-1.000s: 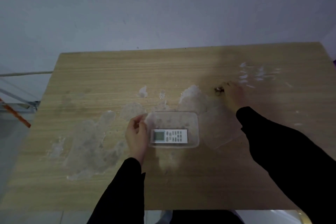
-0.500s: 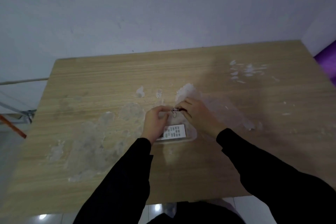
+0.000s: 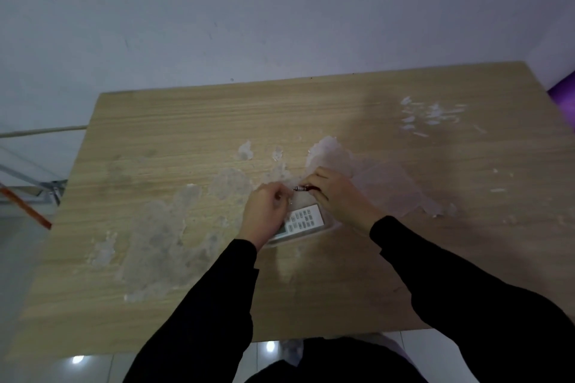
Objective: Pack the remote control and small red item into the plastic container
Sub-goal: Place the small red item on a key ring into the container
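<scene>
A white remote control (image 3: 303,220) lies flat inside a clear plastic container (image 3: 329,226) at the middle of the wooden table (image 3: 186,121). Above the container's far side my right hand (image 3: 337,196) pinches a small red item (image 3: 306,188) with a metal tip. My left hand (image 3: 264,211) is closed over the container's left part, its fingertips near that metal tip; whether they touch it I cannot tell. My left hand hides the remote's left end and the container's left edge.
A clear plastic lid (image 3: 389,190) lies on the table right of my right hand. Pale worn patches (image 3: 174,227) mark the tabletop. A purple object (image 3: 564,93) shows at the right edge, and an orange bar (image 3: 25,207) stands off the table's left side.
My right hand brought the small red item from the far right of the table to above the container. My left hand shifted from the container's left rim to meet it. The view moved slightly.
</scene>
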Demonstrator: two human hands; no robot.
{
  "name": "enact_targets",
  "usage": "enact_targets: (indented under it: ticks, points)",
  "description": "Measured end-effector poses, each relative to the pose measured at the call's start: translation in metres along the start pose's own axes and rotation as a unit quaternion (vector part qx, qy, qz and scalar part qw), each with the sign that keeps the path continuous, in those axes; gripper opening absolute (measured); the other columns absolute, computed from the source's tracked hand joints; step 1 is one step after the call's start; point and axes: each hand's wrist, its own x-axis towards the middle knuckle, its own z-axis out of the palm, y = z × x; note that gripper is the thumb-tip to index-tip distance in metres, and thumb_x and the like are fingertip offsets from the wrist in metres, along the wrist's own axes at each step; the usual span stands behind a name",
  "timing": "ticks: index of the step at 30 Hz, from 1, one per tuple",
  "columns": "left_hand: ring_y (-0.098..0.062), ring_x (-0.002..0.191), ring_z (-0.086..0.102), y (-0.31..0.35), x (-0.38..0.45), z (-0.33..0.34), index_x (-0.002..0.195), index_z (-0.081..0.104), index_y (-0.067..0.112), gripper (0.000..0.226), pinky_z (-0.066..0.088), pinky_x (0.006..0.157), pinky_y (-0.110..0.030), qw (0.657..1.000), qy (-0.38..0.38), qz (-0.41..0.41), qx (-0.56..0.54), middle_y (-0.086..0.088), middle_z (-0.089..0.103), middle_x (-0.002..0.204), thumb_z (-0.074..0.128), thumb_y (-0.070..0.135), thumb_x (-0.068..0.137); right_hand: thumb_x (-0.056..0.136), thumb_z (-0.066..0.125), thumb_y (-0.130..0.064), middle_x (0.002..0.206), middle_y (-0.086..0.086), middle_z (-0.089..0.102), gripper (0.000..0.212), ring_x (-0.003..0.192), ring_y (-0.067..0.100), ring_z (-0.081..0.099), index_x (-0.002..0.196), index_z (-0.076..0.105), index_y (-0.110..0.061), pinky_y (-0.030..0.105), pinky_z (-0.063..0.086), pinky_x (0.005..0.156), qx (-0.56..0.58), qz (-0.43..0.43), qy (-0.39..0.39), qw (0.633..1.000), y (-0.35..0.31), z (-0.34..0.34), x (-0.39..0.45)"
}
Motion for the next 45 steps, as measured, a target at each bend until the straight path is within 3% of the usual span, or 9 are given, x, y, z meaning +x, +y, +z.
enact_targets:
  ticks: [3,7,15,20,26,29,34,39,45]
  points:
    - [-0.015,0.086,0.057,0.002,-0.004,0.001,0.105,0.06,0.017,0.024,0.044,0.067,-0.02,0.997,-0.06,-0.01,-0.05,0.002,0.062,0.094,0.057,0.017,0.081,0.09,0.054,-0.003,0.103,0.013,0.06,0.022,0.095,0.025,0.056,0.111,0.062,-0.005,0.039,0.049,0.083,-0.003,-0.017,-0.031,0.999,-0.001,0.002,0.006]
    - [-0.024,0.083,0.059,0.002,-0.002,0.002,0.09,0.063,0.009,0.009,0.047,0.071,-0.035,0.999,-0.015,-0.001,-0.041,-0.008,0.066,0.088,0.057,0.006,0.084,0.091,0.054,-0.005,0.101,0.012,0.061,0.024,0.095,0.024,0.056,0.112,0.064,-0.009,0.036,0.049,0.082,0.01,-0.027,-0.039,0.999,-0.003,0.005,0.011]
    - [-0.035,0.084,0.063,-0.01,0.005,0.004,0.081,0.057,0.008,0.002,0.045,0.062,-0.038,0.963,-0.049,0.01,0.264,-0.015,0.068,0.087,0.055,0.009,0.083,0.083,0.057,0.002,0.088,0.016,0.064,0.008,0.082,0.032,0.058,0.088,0.061,-0.004,0.039,0.046,0.069,-0.122,-0.073,-0.078,0.987,0.005,0.02,0.016]
    - [-0.033,0.087,0.063,-0.008,0.01,0.006,0.082,0.064,0.005,0.013,0.049,0.065,-0.04,0.944,-0.056,0.035,0.324,-0.015,0.067,0.089,0.054,0.012,0.085,0.079,0.055,0.006,0.084,0.019,0.063,0.012,0.078,0.032,0.059,0.084,0.056,-0.005,0.036,0.044,0.066,-0.155,-0.075,-0.084,0.981,0.008,0.034,0.02]
    - [-0.032,0.099,0.059,-0.014,-0.023,-0.004,0.101,0.064,0.008,0.018,0.049,0.08,-0.042,0.971,0.089,0.083,0.205,-0.014,0.066,0.105,0.059,0.012,0.083,0.082,0.055,0.007,0.104,0.019,0.064,0.021,0.097,0.035,0.058,0.1,0.062,-0.001,0.04,0.049,0.08,-0.143,-0.026,-0.018,0.989,0.011,0.028,0.005]
    - [-0.032,0.111,0.053,-0.02,-0.04,-0.006,0.122,0.053,0.006,0.037,0.047,0.091,-0.041,0.985,0.137,-0.02,0.101,-0.017,0.057,0.122,0.059,0.008,0.085,0.082,0.059,0.0,0.12,0.021,0.058,0.029,0.113,0.038,0.051,0.111,0.059,-0.004,0.047,0.046,0.094,-0.124,0.048,0.073,0.988,0.015,0.026,-0.017]
    - [-0.033,0.113,0.057,-0.023,-0.05,0.004,0.139,0.038,0.006,0.048,0.049,0.091,-0.039,0.987,0.107,-0.122,-0.009,-0.02,0.057,0.13,0.048,0.007,0.091,0.09,0.049,-0.004,0.138,0.016,0.043,0.057,0.124,0.03,0.041,0.142,0.028,-0.012,0.041,0.037,0.105,0.003,0.157,0.059,0.986,0.028,0.037,-0.045]
    - [-0.034,0.109,0.058,-0.023,-0.042,0.005,0.139,0.04,0.005,0.046,0.049,0.092,-0.041,0.988,0.102,-0.116,-0.021,-0.022,0.06,0.124,0.045,0.003,0.093,0.097,0.04,-0.016,0.133,0.013,0.049,0.036,0.12,0.027,0.047,0.132,0.039,-0.02,0.034,0.038,0.1,0.092,0.227,0.139,0.959,0.036,0.042,-0.068]
    - [-0.025,0.091,0.059,-0.023,-0.033,0.001,0.137,0.042,0.006,0.045,0.048,0.08,-0.035,0.989,0.089,-0.115,-0.027,-0.021,0.066,0.111,0.049,0.006,0.092,0.088,0.06,-0.017,0.131,0.017,0.05,0.036,0.121,0.035,0.045,0.12,0.05,-0.005,0.046,0.042,0.1,-0.098,0.237,0.045,0.966,0.059,0.03,-0.088]
